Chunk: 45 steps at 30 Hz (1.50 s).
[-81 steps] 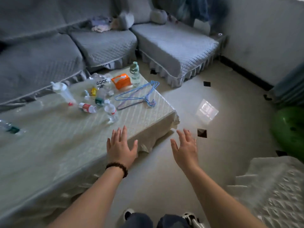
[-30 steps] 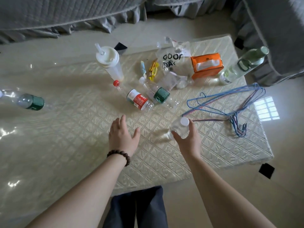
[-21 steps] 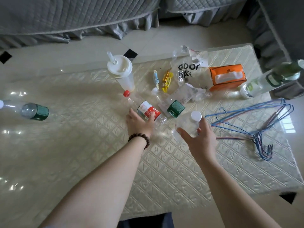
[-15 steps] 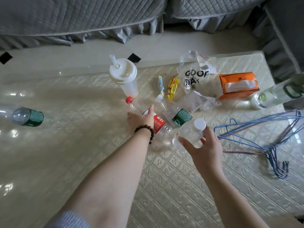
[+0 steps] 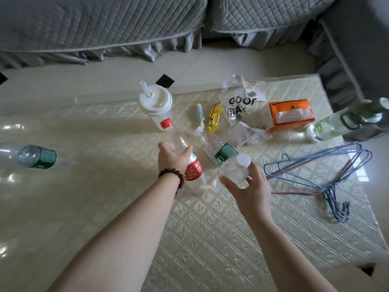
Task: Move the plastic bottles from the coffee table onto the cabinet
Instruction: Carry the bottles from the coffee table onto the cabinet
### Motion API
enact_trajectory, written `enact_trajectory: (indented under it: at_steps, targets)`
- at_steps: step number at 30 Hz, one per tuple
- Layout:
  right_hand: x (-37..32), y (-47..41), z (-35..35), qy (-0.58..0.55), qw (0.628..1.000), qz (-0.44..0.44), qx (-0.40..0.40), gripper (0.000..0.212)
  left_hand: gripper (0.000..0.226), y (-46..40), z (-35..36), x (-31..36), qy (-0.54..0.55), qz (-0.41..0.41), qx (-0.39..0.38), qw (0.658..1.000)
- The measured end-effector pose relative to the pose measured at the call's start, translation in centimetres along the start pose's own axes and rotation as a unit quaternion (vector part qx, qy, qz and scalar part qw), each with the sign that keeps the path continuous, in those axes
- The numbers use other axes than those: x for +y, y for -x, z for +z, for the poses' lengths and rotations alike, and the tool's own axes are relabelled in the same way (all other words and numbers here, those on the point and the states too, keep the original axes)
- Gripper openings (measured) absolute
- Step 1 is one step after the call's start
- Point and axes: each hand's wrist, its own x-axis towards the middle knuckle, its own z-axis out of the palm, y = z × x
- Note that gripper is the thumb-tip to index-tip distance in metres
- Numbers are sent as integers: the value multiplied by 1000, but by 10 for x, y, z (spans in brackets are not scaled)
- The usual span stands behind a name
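Head view. The left hand [image 5: 171, 159] was curled round the red-capped bottle [image 5: 185, 153], gripping its clear body between the cap and the red label; the bottle lay slanted, cap pointing away from the person. A bead bracelet [image 5: 171, 174] circled the left wrist. The right hand [image 5: 250, 190] held the small white-capped bottle [image 5: 236, 170] in its fingertips, lifted just above the bench [image 5: 210, 228], cap turned up and away. Between and just beyond the two hands lay a green-labelled bottle [image 5: 219, 149] on its side, partly under a paper receipt [image 5: 235, 137]. A second green-labelled bottle [image 5: 31, 155] lay on its side well apart, at the left edge of the bench. At the right edge a clear bottle with a dark green top [image 5: 345, 122] was seen leaning outward. A lidded white cup [image 5: 156, 104] with a straw stood just behind the red cap. Further back were two wrapped sweets [image 5: 208, 115], a clear plastic bag [image 5: 241, 103] with black lettering, and an orange tissue pack [image 5: 291, 116]. Blue wire hangers [image 5: 320, 171] lay on the bench to the right of the right hand. A grey quilted sofa [image 5: 105, 24] stood beyond the bench.
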Motion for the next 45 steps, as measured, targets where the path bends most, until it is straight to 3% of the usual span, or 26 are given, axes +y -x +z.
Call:
enact_trajectory:
  at_steps: [9,21,26,34,41,45]
  targets:
    - [-89,62,-71,-2,1000,-1,12,73,65,123,-117,53,-17,171,-11,985]
    - [-134,184,-129,-39,989,43,134,77,71,212,-207,59,-62,326,-100,938]
    - [-121,230,-134,-89,973,81,199,85,69,235,-206,51,-68,362,-150,918]
    - [-81,305,-157,-108,935,132,311,73,71,296,-172,35,-90,417,-255,868]
    - [-38,380,-195,-131,888,186,401,85,82,375,-131,25,-157,489,-335,790]
    - [-7,430,-220,-131,849,241,452,72,80,432,-103,12,-178,521,-383,742]
